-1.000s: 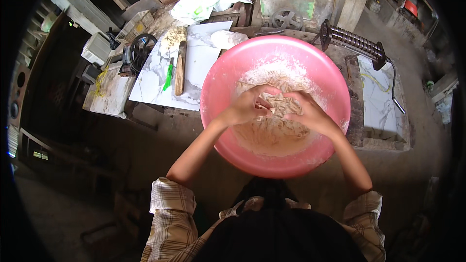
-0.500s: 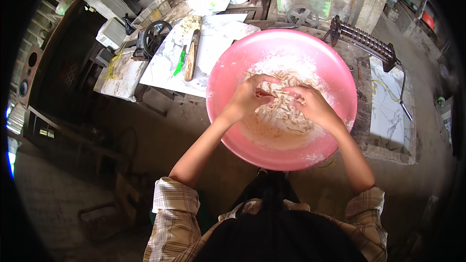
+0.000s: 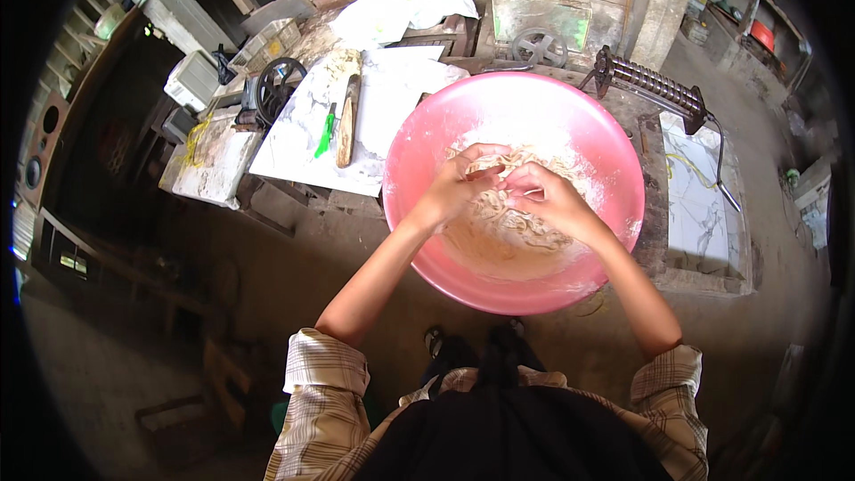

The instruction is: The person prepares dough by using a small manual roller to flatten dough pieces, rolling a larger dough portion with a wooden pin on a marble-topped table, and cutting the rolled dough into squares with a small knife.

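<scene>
A wide pink plastic basin [image 3: 419,151] holds pale, floury noodle strands [image 3: 548,230] with white flour round them. Inside it, my left hand [image 3: 457,183] is curled over the strands, fingers bent. My right hand [image 3: 548,200] faces it from the right, fingers bent inward, their tips close to those of my left hand. Whatever lies between the fingertips is hidden or too small to make out. Left of the basin, a wooden-handled blade [image 3: 347,125] and a green tool [image 3: 325,131] lie on a marble-patterned board [image 3: 289,160].
A metal roller with crank [image 3: 650,87] stands behind and right of the basin, by a second marble-patterned slab [image 3: 699,214]. A white sack [image 3: 401,11] lies at the back. A black handwheel [image 3: 278,89] and pale plastic container [image 3: 191,80] sit at the left; a concrete post [image 3: 663,9] rises behind.
My hands have drawn closer together over the strands, the right one moving left and its fingers curling in. The camera view has shifted slightly, and my feet now show below the basin.
</scene>
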The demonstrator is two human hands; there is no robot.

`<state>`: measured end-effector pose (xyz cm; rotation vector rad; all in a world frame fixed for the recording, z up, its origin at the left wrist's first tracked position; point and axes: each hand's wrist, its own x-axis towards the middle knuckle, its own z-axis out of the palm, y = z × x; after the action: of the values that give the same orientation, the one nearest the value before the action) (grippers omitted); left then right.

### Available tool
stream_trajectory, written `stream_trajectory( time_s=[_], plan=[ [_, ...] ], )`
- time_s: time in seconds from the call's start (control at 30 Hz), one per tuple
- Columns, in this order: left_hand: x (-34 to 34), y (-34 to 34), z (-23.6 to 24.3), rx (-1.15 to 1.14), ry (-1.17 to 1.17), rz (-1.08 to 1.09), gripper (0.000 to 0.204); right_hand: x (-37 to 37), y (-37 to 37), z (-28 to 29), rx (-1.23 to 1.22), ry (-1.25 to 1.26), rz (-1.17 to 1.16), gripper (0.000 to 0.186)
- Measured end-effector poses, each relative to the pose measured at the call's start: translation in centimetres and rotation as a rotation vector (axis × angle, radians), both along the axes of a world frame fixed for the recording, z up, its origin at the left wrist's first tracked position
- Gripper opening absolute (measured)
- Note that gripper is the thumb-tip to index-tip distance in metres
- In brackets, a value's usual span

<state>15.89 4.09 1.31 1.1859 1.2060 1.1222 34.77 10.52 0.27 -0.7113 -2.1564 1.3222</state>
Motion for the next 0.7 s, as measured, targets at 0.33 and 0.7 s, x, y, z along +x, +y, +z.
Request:
stream_trajectory(
  time_s=[0.33, 0.7],
  plan=[
    [-1.9, -1.1, 0.5, 0.119, -0.292, -0.068, 0.053, -2.3, -2.1, 0.5, -0.151, -0.021, -0.112, 0.019],
    [-2.7, -0.4, -0.2, 0.148, -0.049, -0.223, 0.037, -1.0, -3.2, 2.2, 0.067, -0.080, -0.304, 0.015]
  ],
)
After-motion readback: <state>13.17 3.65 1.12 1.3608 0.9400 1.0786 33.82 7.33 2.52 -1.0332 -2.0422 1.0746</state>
